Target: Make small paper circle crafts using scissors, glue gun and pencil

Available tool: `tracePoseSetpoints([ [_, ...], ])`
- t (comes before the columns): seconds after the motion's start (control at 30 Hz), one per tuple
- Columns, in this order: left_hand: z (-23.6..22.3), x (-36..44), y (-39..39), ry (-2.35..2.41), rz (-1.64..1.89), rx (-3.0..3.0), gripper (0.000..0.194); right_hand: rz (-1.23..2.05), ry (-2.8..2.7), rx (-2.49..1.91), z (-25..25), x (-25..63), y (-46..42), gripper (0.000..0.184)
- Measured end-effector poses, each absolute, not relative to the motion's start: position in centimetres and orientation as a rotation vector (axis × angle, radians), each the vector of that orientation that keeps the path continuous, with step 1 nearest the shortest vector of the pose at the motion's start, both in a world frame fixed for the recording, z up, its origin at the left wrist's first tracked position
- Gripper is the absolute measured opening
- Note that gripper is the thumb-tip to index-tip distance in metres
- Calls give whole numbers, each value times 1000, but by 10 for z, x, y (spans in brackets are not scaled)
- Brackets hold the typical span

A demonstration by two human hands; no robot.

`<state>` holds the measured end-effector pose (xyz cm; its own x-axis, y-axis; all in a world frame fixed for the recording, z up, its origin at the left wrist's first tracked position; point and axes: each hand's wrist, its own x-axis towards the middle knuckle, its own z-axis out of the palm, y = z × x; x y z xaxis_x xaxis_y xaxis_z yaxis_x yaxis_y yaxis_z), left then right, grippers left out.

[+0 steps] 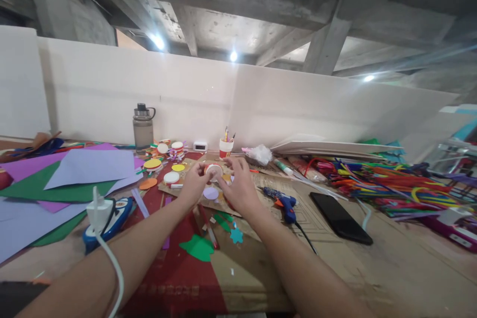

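Observation:
Between my hands is a small round piece with a white top and a red rim [213, 171]. My left hand [196, 182] pinches its left side with thumb and fingers. My right hand [241, 186] is closed on its right side, the fingers curled over the far edge. A lilac paper disc [210, 193] lies just below it on the cardboard. To the left of my hands are a white round lid-like piece [171, 178], a yellow disc [178, 167] and an orange disc [148, 184]. Green paper scraps [199, 247] and a teal paper star [236, 235] lie nearer me.
A blue glue gun [286, 206] and a black phone [340, 217] lie at right, before many coloured pipe cleaners [391, 184]. A power strip [108, 223] with a white cable and coloured paper sheets [93, 169] are left. A bottle [143, 129] and pen cup [225, 149] stand behind.

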<state>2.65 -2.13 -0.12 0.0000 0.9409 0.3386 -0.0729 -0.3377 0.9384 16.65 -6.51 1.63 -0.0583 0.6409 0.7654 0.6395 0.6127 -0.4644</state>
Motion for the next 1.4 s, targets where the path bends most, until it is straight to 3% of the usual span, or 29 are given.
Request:
tracePoseSetpoints([
  [0.13, 0, 28, -23, 948, 1498, 1494, 24, 30, -1776, -1096, 5, 164, -59, 59],
  [0.33, -6, 28, -24, 956, 1497, 1663, 16, 57, -1761, -1080, -3, 160, -54, 66],
  [0.7, -8, 29, -22, 831, 1421, 1610, 26, 31, -1747, -1091, -3, 163, -51, 44],
  [1.07, -14, 20, -10, 648, 1161, 1357, 50, 225, -1774, -981, 0, 168, -49, 45],
  [1.4, -17, 25, -8, 653, 1185, 1260, 51, 300, -1737, -1029, 0, 166, -49, 40],
])
